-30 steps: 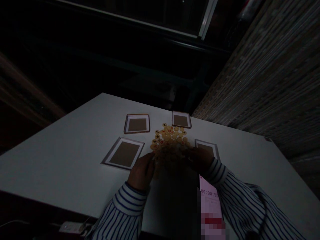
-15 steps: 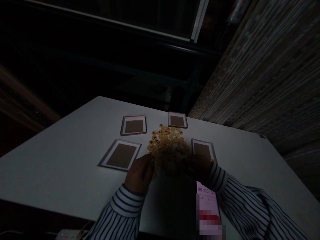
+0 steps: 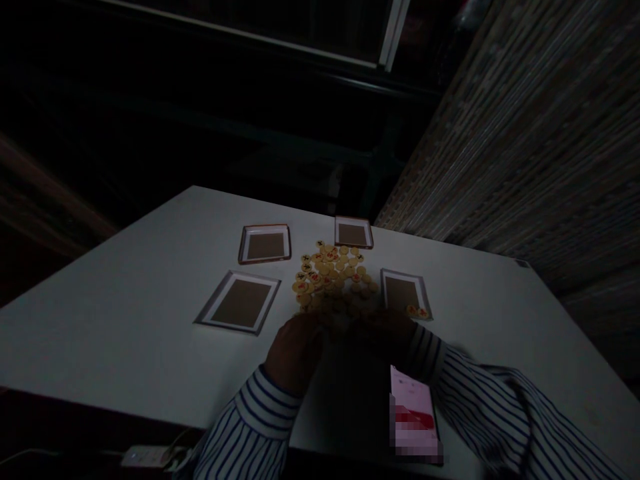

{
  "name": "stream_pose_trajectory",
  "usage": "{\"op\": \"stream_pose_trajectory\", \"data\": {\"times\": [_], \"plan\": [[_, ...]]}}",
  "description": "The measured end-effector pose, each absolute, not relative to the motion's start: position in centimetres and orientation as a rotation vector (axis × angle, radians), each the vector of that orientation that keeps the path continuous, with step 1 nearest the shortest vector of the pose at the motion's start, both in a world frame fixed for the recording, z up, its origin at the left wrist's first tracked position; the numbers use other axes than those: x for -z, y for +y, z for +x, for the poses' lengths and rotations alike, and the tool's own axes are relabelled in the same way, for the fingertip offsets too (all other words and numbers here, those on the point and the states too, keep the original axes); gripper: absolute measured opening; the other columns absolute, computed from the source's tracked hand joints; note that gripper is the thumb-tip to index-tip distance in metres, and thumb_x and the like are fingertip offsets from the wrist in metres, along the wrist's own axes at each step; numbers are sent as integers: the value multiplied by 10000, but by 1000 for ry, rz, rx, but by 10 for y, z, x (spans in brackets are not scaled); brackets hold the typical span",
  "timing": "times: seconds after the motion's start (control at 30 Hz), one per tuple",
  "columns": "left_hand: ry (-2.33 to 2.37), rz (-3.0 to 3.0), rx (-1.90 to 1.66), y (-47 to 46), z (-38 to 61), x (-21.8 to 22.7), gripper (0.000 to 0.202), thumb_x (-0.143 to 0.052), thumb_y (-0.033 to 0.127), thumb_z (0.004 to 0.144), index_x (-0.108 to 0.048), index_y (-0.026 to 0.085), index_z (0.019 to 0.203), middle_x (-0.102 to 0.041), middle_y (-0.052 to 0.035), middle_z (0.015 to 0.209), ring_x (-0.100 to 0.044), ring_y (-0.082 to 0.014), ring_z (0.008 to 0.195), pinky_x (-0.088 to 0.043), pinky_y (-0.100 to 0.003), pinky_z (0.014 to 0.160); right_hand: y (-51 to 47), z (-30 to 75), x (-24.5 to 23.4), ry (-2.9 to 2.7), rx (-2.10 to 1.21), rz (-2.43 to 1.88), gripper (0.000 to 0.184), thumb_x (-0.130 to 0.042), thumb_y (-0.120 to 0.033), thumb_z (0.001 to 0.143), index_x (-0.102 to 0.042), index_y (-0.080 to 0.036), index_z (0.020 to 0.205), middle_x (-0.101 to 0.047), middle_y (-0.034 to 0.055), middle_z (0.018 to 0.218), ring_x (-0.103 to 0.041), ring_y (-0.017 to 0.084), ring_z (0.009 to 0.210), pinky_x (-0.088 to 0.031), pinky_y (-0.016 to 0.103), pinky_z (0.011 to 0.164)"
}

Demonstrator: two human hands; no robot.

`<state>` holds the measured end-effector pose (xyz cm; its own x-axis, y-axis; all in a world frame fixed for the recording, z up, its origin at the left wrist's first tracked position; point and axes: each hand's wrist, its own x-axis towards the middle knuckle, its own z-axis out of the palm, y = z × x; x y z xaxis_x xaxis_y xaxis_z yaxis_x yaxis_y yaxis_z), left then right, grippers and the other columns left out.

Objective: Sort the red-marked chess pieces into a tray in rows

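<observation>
A loose heap of round wooden xiangqi pieces lies mid-table, some showing red or black characters, others blank side up. At the heap's near edge, my left hand is bent inward with its fingertips lost in shadow. Close by on the right, my right hand reaches toward the same near pieces, its fingers too dark to make out. Whether either hand grips a piece cannot be seen. Just beyond my right wrist is a shallow tray, with two red-marked pieces in its near corner.
Three more shallow trays stand around the heap: near left, far left and far right. A phone with a lit screen lies below my right forearm. Beyond the white table hangs a string curtain on the right.
My left hand has moved right and my right hand slightly left, so they are closer together at the near edge of the heap. The view has shifted slightly.
</observation>
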<state>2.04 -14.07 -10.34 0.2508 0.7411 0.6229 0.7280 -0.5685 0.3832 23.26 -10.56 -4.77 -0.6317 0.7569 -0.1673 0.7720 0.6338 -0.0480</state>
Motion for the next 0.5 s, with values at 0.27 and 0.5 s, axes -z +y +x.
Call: {"op": "stream_pose_trajectory", "data": {"times": [0.27,0.5], "plan": [[1395,2446,-1201,-140,21,109,271,-429,175,835,-562,158,1070,-661,-100,999,-614,-202,929,-518,-373,803,-107,223,52,2721,114,1236,313,-445,-312,868,-587,-195,1121,-639,130,1042,-616,204,836,-465,284,637],[1417,2470,-1271,-141,22,110,267,-440,185,826,-561,162,1063,-667,-100,949,-620,-207,899,-526,-367,770,-106,218,54,2724,177,1210,293,-409,-302,887,-624,-248,1078,-622,132,1095,-612,225,903,-489,336,686]]}}
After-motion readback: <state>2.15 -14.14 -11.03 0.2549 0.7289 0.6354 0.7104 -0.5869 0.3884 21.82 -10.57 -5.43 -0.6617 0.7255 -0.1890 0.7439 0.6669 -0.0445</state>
